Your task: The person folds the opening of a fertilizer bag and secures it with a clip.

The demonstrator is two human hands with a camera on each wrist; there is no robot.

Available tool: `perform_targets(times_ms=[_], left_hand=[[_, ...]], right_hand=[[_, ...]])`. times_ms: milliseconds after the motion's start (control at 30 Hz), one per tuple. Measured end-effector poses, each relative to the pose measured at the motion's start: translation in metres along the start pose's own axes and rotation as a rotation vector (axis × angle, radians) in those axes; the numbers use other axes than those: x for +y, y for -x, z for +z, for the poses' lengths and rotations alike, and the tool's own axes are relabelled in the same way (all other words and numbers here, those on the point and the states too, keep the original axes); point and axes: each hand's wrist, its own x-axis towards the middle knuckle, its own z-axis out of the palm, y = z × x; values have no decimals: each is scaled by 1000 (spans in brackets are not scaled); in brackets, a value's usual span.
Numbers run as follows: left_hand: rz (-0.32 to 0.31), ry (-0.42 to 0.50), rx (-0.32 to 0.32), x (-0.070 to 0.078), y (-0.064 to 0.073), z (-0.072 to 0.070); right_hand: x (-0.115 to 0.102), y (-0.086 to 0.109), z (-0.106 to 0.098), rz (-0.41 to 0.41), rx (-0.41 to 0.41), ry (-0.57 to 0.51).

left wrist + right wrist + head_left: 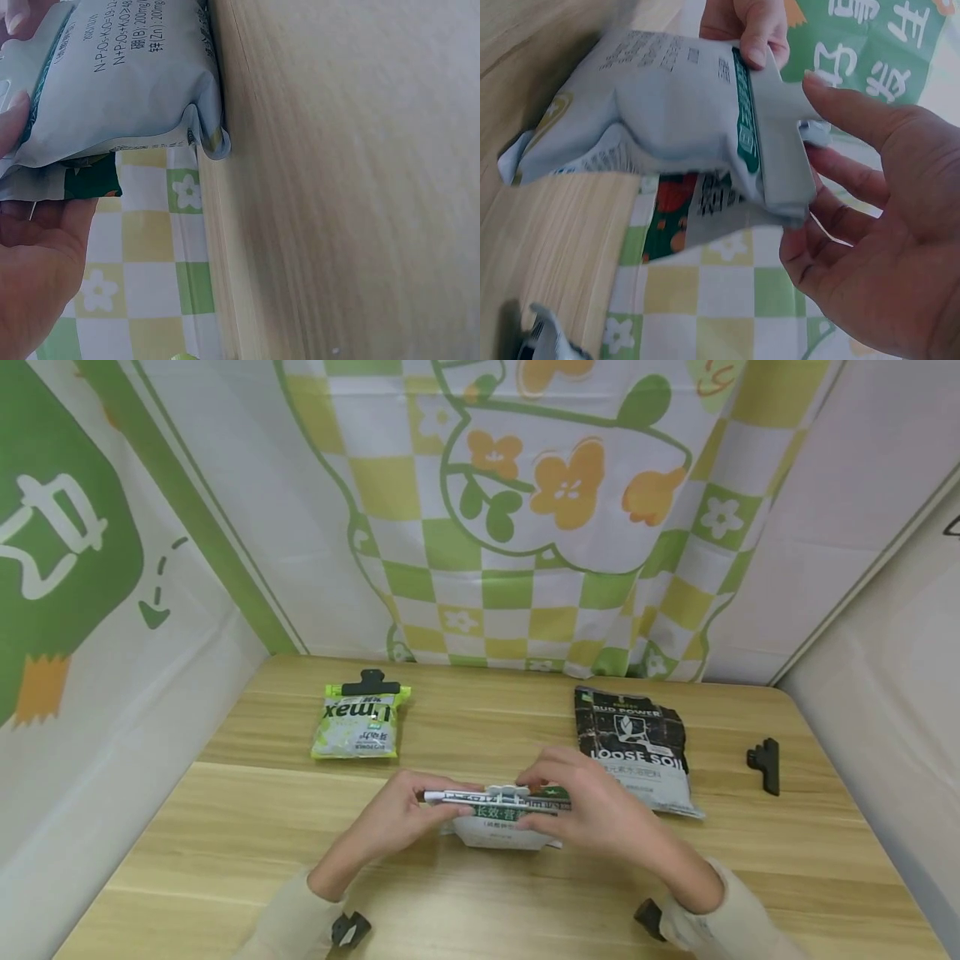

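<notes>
Between both hands is a white-and-green printed plastic bag (501, 837), its top edge turned toward the head camera. A flat white clip (778, 154) with a tab lies along that edge in the right wrist view. My left hand (405, 817) pinches the left end of the bag's top, thumb on the near side. At the clip's tab, my right hand (592, 800) has its fingers and thumb curled round from both sides. The bag's printed face (142, 82) shows in the left wrist view.
Back left lies a green-and-white packet (356, 731) with a black clip (371, 683) on its top. A black-and-grey soil bag (637, 747) lies behind the right hand. Another black clip (767, 767) rests at the right of the wooden table (225, 827). Printed curtains (525, 593) hang behind.
</notes>
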Motion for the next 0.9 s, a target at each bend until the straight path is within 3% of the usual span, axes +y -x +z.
perform_targets(times_ms=[233, 567, 700, 900], left_hand=[[-10, 12, 2, -1, 0, -1], [-22, -7, 14, 0, 0, 0], [-31, -6, 14, 0, 0, 0], [-19, -18, -2, -1, -1, 0]], right_hand=[[17, 19, -9, 164, 10, -89], [44, 45, -1, 430, -156, -223], [51, 53, 10, 441, -223, -257], [59, 57, 31, 323, -228, -204]])
